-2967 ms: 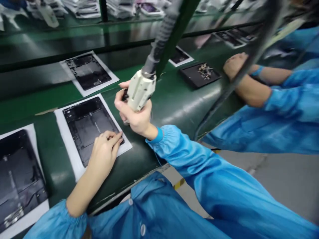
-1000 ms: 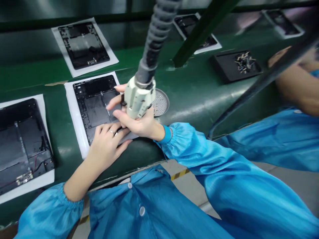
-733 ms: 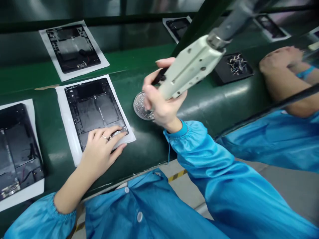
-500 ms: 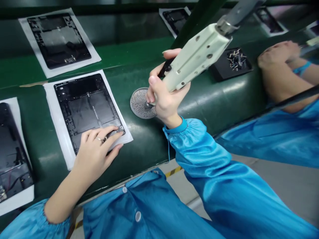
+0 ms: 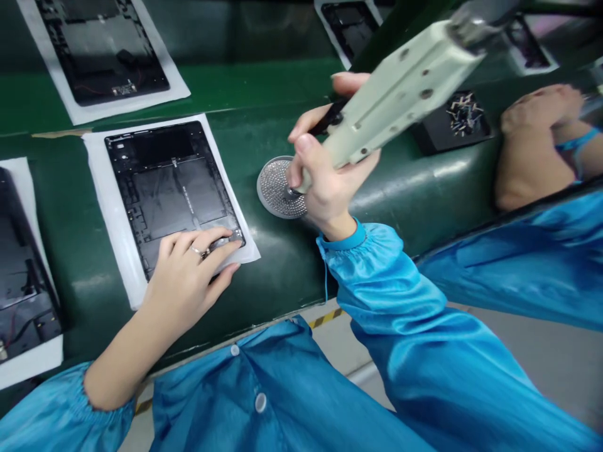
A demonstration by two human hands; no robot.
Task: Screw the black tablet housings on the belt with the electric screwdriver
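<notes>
My left hand (image 5: pixel 188 270) rests with its fingers spread on the lower right corner of an opened black tablet housing (image 5: pixel 164 188), which lies on a white sheet (image 5: pixel 113 220). My right hand (image 5: pixel 330 176) is wrapped round a pale green electric screwdriver (image 5: pixel 391 94), tilted down to the left. The tool's tip is over a round perforated metal plate (image 5: pixel 276 188), right of the tablet; whether it touches a screw is too small to tell.
Another tablet housing (image 5: pixel 108 50) lies behind, and one (image 5: pixel 23 270) is at the left edge. A black box of small metal parts (image 5: pixel 433 135) stands at the right, near another person's folded arms (image 5: pixel 537 144). More housings (image 5: pixel 351 28) lie farther back.
The view has shifted a little, so the tablets appear higher and the plate and box farther right. Both hands keep their places on the tablet and round the screwdriver.
</notes>
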